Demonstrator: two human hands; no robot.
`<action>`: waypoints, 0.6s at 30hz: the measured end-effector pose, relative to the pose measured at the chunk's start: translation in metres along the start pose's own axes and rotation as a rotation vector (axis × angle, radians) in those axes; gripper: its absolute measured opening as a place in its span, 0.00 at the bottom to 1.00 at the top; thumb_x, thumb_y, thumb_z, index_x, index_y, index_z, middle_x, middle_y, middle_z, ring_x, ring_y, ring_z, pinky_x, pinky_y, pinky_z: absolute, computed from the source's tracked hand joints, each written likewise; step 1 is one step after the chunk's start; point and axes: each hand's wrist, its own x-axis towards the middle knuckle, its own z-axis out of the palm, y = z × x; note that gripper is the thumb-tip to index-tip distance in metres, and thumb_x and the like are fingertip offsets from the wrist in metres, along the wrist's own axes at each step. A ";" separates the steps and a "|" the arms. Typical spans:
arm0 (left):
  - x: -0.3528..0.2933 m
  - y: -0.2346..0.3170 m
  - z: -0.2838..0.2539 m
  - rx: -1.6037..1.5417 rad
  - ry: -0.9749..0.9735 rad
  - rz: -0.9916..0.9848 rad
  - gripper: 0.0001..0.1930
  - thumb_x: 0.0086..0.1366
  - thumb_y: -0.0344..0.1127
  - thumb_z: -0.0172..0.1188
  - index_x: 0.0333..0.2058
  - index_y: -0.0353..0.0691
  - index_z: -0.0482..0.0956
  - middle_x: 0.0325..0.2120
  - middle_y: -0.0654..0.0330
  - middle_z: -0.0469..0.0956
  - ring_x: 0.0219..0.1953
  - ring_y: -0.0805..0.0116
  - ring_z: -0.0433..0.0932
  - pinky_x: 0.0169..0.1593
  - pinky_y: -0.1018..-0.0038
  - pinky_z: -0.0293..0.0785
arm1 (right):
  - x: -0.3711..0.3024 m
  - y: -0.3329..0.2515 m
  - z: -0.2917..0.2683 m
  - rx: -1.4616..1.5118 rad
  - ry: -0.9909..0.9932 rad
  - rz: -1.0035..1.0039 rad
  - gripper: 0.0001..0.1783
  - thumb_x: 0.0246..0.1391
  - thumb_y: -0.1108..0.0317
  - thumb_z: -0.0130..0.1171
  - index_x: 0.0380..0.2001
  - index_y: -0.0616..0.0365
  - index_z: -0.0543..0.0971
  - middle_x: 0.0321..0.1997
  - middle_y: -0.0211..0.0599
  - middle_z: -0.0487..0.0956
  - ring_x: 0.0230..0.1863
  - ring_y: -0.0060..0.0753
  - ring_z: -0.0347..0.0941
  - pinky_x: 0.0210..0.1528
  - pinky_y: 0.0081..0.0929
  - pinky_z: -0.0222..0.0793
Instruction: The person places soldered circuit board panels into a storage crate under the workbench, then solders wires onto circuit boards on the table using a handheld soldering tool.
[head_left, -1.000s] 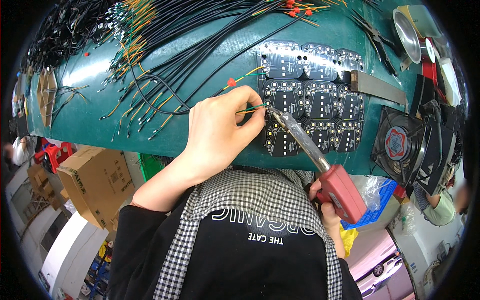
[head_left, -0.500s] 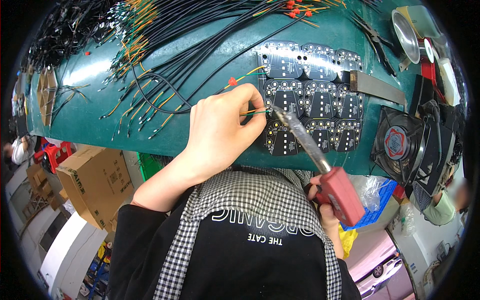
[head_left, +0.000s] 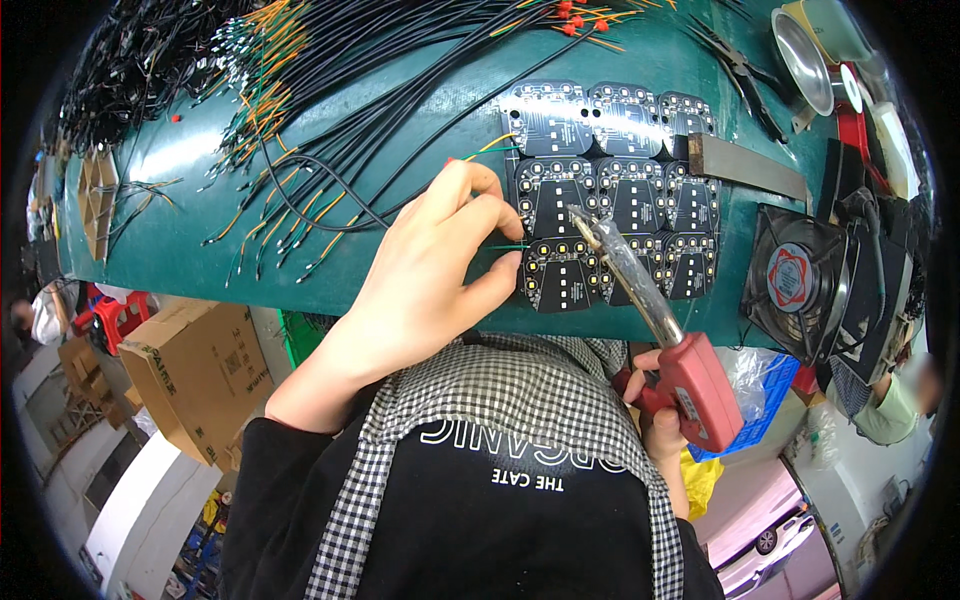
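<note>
My left hand [head_left: 420, 265] hovers at the left edge of a panel of black circuit boards [head_left: 642, 198]. Its thumb and forefinger are spread apart, with a thin green wire [head_left: 508, 247] running between them to the board's edge; no grip on it shows. My right hand [head_left: 658, 408] is wrapped round the red handle of a soldering gun [head_left: 695, 388]. The gun's metal tip points up and left over the middle of the panel, and I cannot tell whether it touches a board. Higher on the left edge, yellow and green wire ends [head_left: 497, 146] meet another board.
Black cables [head_left: 370, 110] with stripped orange and green ends spread over the green table [head_left: 330, 225]. A flat metal bar [head_left: 750, 170] lies against the panel's right side. Pliers [head_left: 742, 75], a metal dish [head_left: 803, 62] and a small fan [head_left: 795, 280] are at the right.
My left thumb and forefinger have parted from their pinch on the wires, and the hand has moved slightly down. The soldering gun has shifted a little right, its tip away from the panel's left edge.
</note>
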 end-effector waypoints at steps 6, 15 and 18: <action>0.000 -0.005 -0.001 -0.079 -0.034 -0.052 0.06 0.60 0.27 0.60 0.36 0.36 0.76 0.34 0.56 0.73 0.35 0.55 0.77 0.38 0.66 0.73 | 0.001 0.005 -0.006 0.115 -0.024 0.008 0.50 0.40 0.37 0.73 0.49 0.75 0.72 0.38 0.45 0.81 0.26 0.28 0.77 0.30 0.22 0.71; -0.002 0.003 -0.003 -0.027 -0.046 -0.175 0.04 0.61 0.30 0.61 0.31 0.36 0.79 0.28 0.57 0.75 0.32 0.53 0.78 0.34 0.65 0.72 | 0.001 0.005 -0.002 0.142 -0.012 -0.005 0.51 0.42 0.38 0.72 0.52 0.78 0.70 0.32 0.43 0.81 0.26 0.27 0.77 0.30 0.20 0.70; -0.001 0.006 -0.003 0.054 -0.070 -0.204 0.05 0.61 0.32 0.61 0.29 0.37 0.79 0.26 0.57 0.74 0.31 0.54 0.77 0.33 0.64 0.71 | 0.000 0.010 -0.004 0.103 -0.023 -0.036 0.52 0.43 0.39 0.72 0.53 0.79 0.69 0.31 0.42 0.81 0.26 0.27 0.76 0.29 0.19 0.69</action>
